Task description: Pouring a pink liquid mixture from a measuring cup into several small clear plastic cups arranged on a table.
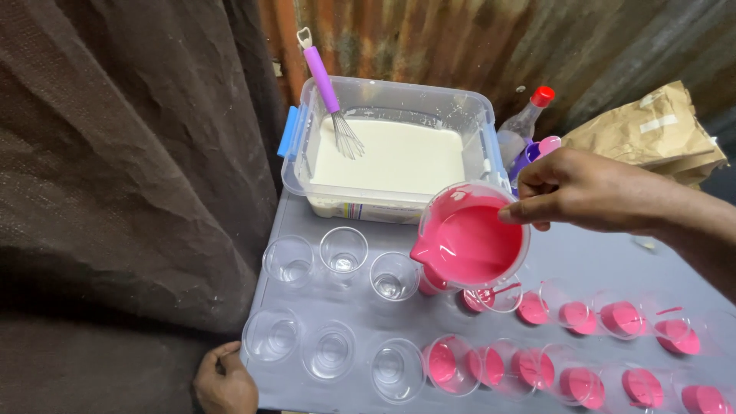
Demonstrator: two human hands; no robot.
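Right hand (pixel 586 192) closed around the handle side of a clear jug (pixel 471 234), thumb pressed to its rim; jug tipped, spout down toward 7 o'clock, pink liquid (pixel 477 244) inside lying well up the wall. Spout hangs directly over a small clear cup (pixel 433 282) in the back row that shows pink at its base; whether the spout touches that cup cannot be told

Left hand (pixel 224 381) at 7 o'clock of the frame, fingers curled onto the near left corner of the grey surface (pixel 598 257); nothing else in its grip

Two rows of small clear cups on the surface. Empty cups (pixel 343 249) from 8 to 9 o'clock of the jug, three in each row. Filled cups (pixel 579 317) with pink run off toward 4 o'clock, one more (pixel 443 360) at 6 o'clock

At 11 o'clock of the jug, a clear plastic tub (pixel 399 100) with a blue clip, holding white batter (pixel 399 157); a whisk (pixel 330 92) with a purple handle leans in it, wires in the batter. At 1 o'clock, a clear bottle (pixel 525 123) with a red cap, just beside the tub. Brown paper bag (pixel 652 130) at 2 o'clock. Dark cloth (pixel 130 169) hangs along the left
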